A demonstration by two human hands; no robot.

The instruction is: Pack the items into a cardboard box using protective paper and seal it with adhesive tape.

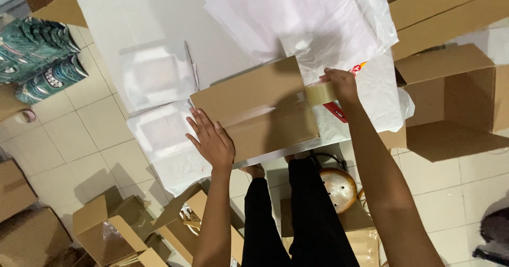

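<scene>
Sitting at the table's near edge, the box is pinned flat by the left hand, fingers spread wide, so tape can be run along its seam from the roll gripped in the right hand.

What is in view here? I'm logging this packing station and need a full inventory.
cardboard box: one, brown, on the table, clear tape along its seam
tape roll: one, clear, at the box's right end
white bags: a stack, white, top of table
table: one, white, centre
open carton: one, brown, right
flat cartons: several, brown, on the floor lower left
patterned packs: a pile, teal, upper left
stool: one, wooden, under the table
left hand: flat on the box
right hand: gripping the tape roll
</scene>
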